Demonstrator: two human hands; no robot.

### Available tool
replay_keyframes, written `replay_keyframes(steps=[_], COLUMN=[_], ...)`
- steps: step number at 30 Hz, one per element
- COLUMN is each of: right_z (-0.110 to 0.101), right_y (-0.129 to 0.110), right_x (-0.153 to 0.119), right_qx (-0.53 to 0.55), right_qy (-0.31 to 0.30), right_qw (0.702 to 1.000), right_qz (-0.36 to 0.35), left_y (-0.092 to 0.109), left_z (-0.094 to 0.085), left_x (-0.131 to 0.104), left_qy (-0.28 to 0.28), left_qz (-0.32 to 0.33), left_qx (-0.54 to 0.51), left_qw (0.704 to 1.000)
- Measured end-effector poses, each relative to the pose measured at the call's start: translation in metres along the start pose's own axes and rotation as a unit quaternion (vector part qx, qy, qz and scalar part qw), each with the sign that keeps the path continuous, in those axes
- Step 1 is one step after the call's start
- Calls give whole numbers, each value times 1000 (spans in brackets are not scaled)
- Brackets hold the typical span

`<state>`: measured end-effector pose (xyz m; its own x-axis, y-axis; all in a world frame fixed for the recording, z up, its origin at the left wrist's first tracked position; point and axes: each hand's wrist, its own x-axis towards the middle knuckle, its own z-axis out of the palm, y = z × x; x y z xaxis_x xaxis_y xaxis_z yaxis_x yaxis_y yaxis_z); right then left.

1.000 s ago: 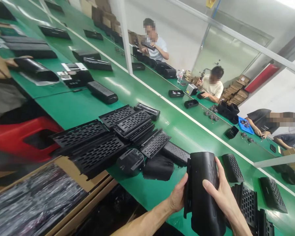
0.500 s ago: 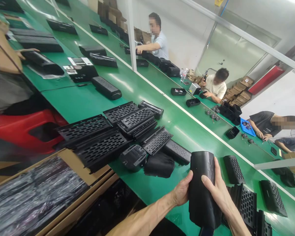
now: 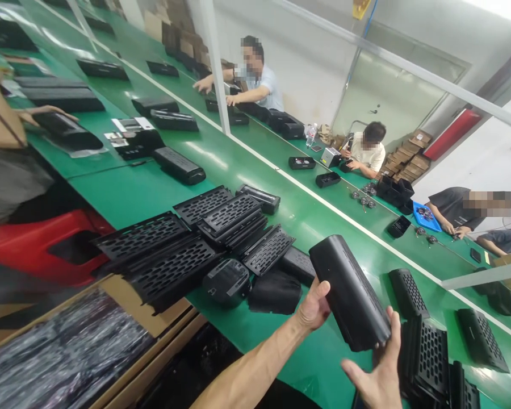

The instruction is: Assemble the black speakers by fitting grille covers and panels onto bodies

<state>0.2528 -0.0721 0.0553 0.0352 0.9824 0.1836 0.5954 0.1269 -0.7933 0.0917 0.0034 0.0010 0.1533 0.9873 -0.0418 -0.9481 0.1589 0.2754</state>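
A curved black plastic housing (image 3: 350, 292) is held tilted above the green bench, its lower end toward the right. My left hand (image 3: 314, 305) is closed on its left side, thumb over the near face and fingers hidden beneath. At the lower right end, my right hand (image 3: 381, 360) has its thumb spread away from the housing while its fingertips touch or nearly touch the edge. Left of my hands lie a dark curved cover (image 3: 275, 292), a black piece with an end face (image 3: 226, 282) and several perforated black panels (image 3: 174, 267).
More perforated housings (image 3: 428, 349) stand close on my right. A carton with plastic-wrapped parts (image 3: 72, 346) sits at the lower left, by a red stool (image 3: 46, 241). White frame posts (image 3: 219, 68) rise from the bench (image 3: 255, 329). Co-workers sit across and to the left.
The housing has swung from upright to a slant, its top going left and up. My right hand has slid down to its lower end and its thumb has come off. The view has shifted slightly.
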Motion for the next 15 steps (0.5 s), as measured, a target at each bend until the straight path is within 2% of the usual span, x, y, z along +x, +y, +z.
replay_keyframes(steps=[3,6,8,11,13,15], right_z=[18,7,-11,-36,-45,-48], right_y=[-5,-15,-19,-20,-22,-23], right_x=[2,15,19,20,21,24], right_qx=[-18,-13,-14,-2,18,37], right_qy=[109,155,162,148,119,88], right_qw=[993,985,985,988,992,995], right_qz=[-34,-70,-65,-49,-38,-19], left_y=[-3,5,26,77,110,132], left_z=[14,21,21,29,40,54], left_x=[5,15,25,41,48,50], left_qy=[-22,-72,-97,-134,-221,-275], left_qz=[28,28,35,71,42,6], left_qx=[32,77,133,256,350,394], left_qw=[999,994,986,955,909,877])
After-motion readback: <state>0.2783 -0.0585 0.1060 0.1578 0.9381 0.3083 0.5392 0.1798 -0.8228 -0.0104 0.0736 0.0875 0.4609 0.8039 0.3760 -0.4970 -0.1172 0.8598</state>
